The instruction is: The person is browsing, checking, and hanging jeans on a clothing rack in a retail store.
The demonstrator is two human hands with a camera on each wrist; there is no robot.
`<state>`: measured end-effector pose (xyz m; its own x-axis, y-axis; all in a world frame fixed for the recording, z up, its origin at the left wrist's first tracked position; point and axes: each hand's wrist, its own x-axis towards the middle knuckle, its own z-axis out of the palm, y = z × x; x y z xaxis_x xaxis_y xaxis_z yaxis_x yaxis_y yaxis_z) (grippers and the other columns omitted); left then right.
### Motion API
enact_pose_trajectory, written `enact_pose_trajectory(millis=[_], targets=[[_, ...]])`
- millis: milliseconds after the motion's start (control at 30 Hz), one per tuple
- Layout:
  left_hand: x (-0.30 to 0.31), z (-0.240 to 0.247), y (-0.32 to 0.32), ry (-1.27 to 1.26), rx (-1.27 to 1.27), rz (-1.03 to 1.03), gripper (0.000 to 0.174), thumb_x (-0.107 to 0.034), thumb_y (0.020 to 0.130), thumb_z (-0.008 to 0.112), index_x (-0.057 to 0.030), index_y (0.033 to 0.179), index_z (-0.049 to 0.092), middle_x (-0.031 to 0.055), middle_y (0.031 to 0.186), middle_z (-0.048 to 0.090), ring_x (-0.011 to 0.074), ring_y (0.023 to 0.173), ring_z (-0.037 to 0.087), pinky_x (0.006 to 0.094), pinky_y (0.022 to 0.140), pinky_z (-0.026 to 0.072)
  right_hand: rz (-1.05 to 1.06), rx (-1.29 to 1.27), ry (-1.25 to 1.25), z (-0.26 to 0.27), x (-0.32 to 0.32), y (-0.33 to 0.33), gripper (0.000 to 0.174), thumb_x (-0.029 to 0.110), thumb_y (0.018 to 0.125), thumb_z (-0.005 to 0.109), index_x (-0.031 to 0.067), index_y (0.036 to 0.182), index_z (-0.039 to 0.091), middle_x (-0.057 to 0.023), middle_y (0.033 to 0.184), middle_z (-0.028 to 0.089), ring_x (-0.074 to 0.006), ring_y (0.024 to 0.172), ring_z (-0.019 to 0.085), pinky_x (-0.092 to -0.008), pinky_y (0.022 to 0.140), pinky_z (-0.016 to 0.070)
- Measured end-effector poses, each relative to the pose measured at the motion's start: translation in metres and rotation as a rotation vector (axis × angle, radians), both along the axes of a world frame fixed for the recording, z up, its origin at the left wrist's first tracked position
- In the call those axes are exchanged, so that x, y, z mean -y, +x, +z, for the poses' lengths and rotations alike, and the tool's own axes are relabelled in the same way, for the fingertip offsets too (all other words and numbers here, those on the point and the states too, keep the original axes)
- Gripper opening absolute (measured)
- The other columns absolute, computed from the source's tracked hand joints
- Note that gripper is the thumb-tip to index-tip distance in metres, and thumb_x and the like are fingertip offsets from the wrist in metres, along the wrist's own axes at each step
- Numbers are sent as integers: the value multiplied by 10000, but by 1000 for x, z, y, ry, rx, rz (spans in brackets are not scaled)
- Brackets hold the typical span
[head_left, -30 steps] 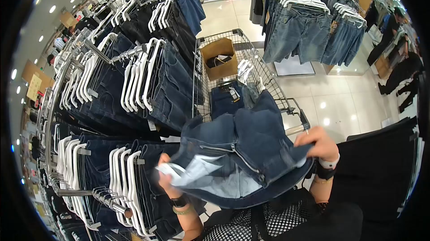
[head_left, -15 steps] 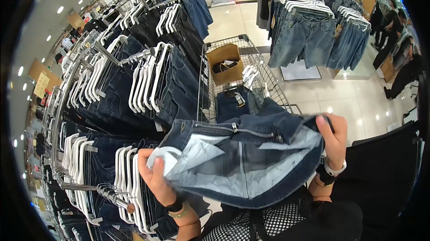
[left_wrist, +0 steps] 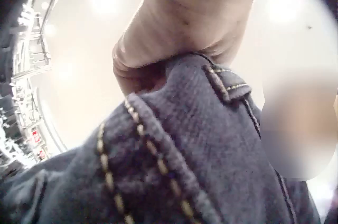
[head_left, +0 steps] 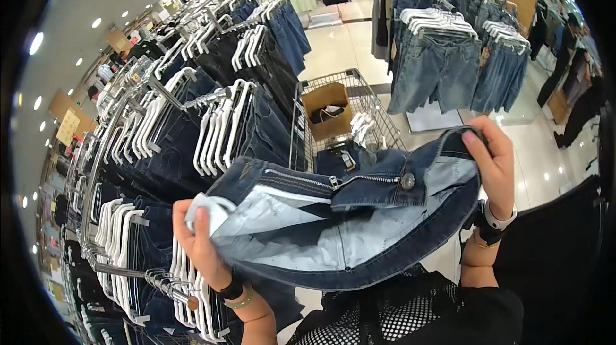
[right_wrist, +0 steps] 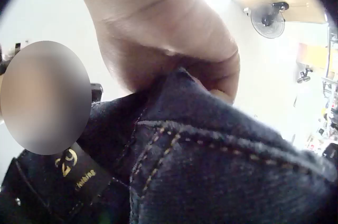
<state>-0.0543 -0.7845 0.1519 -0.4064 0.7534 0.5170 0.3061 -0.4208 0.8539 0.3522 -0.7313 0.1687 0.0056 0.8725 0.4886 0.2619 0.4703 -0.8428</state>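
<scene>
Dark blue jeans (head_left: 378, 194) are stretched between both hands in the head view, waist spread, light inner lining (head_left: 308, 249) showing, zip undone and metal button visible. At their left end the left hand (head_left: 204, 242) pinches the waistband together with a white tag (head_left: 206, 215). Thumb on top, the right hand (head_left: 493, 162) grips the waistband's other end. The left wrist view has the left hand (left_wrist: 185, 23) holding denim (left_wrist: 179, 129) beside a belt loop. In the right wrist view, the right hand (right_wrist: 163, 28) holds denim (right_wrist: 211, 166) near a label (right_wrist: 79, 174) reading 29.
Beyond the jeans stands a wire cart (head_left: 378, 98) with a brown box (head_left: 327, 106) and folded denim (head_left: 333, 160). Racks of jeans on white hangers (head_left: 221, 130) line the left. Denim shorts (head_left: 436, 75) hang at back right, black clothing (head_left: 545, 255) at right. People stand far right.
The jeans have been lifted and spread wider, their waist opening turned up toward the head view. Both hands have moved apart, the right one upward. The cart appears slightly lower in view.
</scene>
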Motion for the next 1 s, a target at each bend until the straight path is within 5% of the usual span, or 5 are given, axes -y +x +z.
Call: enact_pose_trajectory(millis=[233,500,833,933,1000], targets=[[-79,-11,-19,-132,-323,-19,168,-130,917,631,24,940,569,28,835,568,94,822,480,252,741,400,-56,363,-58,-12,-69,-9,115,77,921,595,-20,978,570,-43,768,562,-98,691,470,-232,652,407],[74,-51,-62,69,-143,113,429,-275,794,667,-3,1040,444,25,768,442,111,687,436,243,635,375,66,-275,192,-47,45,13,161,49,903,550,54,895,389,-82,715,492,-120,629,400,-258,571,329],[142,-81,-60,-290,144,-425,298,-100,670,863,40,734,609,150,642,625,181,484,564,250,441,386,700,350,-511,-67,92,31,379,271,711,855,61,1001,731,-42,660,666,-131,559,653,-211,481,441],[92,-64,-91,-410,-34,-1303,242,-2,732,834,24,746,594,118,580,554,177,473,547,307,402,316,793,345,-380,-61,79,17,351,266,722,848,63,988,742,-48,655,657,-148,530,628,-224,473,438],[83,-62,-86,-387,-60,-1326,268,-22,713,854,22,765,595,111,573,549,176,465,537,311,399,305,974,313,-323,-65,71,16,315,237,742,834,61,988,743,-52,646,647,-167,502,603,-242,455,423]])
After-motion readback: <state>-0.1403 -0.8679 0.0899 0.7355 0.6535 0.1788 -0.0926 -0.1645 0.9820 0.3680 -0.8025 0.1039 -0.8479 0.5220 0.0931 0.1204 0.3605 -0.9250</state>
